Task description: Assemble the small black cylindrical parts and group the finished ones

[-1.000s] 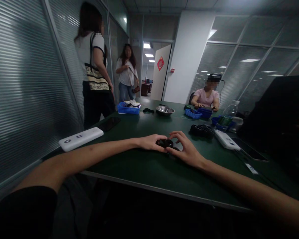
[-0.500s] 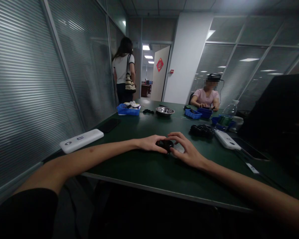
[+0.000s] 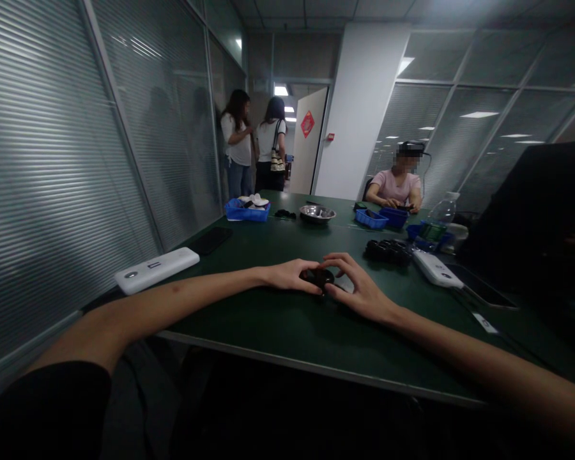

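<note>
A small, glossy black rounded object (image 3: 322, 277) is at the middle of the dark green table (image 3: 268, 326); its exact kind cannot be made out. My left hand (image 3: 290, 275) grips it from the left, with thumb and fingers around its side. From the right, my right hand (image 3: 357, 287) curves over it, thumb and fingertips against its right end. Between my right thumb and index finger a pale, whitish patch shows, too unclear to name. My fingers hide part of the black object.
White power banks (image 3: 158, 270) lie left and right, each beside a dark phone (image 3: 211, 241). Further off are a blue basket (image 3: 246, 212), a metal bowl (image 3: 317, 214), black items in a cluster (image 3: 388, 251) and a plastic bottle (image 3: 439, 220). A co-worker (image 3: 397, 185) sits across; two people stand near the door.
My right thumb has shifted slightly, closer to the black object's right end; my left hand keeps its grip. The person with the shoulder bag has walked away toward the door.
</note>
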A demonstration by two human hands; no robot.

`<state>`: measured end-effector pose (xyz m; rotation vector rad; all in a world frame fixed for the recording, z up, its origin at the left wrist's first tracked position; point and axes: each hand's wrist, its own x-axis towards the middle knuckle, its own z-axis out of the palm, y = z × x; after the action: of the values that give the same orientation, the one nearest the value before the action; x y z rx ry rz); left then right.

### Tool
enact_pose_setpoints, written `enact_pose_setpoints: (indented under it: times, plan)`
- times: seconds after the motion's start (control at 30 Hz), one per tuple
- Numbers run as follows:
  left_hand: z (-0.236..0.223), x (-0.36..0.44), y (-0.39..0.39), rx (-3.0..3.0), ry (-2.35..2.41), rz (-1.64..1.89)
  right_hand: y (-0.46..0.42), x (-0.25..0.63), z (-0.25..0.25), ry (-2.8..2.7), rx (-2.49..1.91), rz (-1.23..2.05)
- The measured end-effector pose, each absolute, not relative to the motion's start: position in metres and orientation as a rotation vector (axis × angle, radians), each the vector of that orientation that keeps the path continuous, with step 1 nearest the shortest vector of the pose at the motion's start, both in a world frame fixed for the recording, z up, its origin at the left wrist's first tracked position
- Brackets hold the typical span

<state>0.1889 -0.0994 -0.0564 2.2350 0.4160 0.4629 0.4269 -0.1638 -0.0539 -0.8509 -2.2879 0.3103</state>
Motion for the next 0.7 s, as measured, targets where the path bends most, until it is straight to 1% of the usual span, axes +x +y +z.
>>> enact_pose_setpoints:
  times: [0.3,0.47,0.7]
  plan:
    - [-0.0552,0.1885,-0.0994,2.225,0.401,0.460,-0.1665,0.4262,-0.0525,-2.311,-0.819,0.311]
    - [-0.0537,0.1880,-0.1006,2.229,0.442,0.450,-0.1644,0.4263,-0.0541,-2.237,-0.882,0.296]
    - [-0.0544,0.1890,-0.1009,2.188,0.405,0.474,-0.1659,0.4257,-0.0528,-2.304,-0.847,0.309]
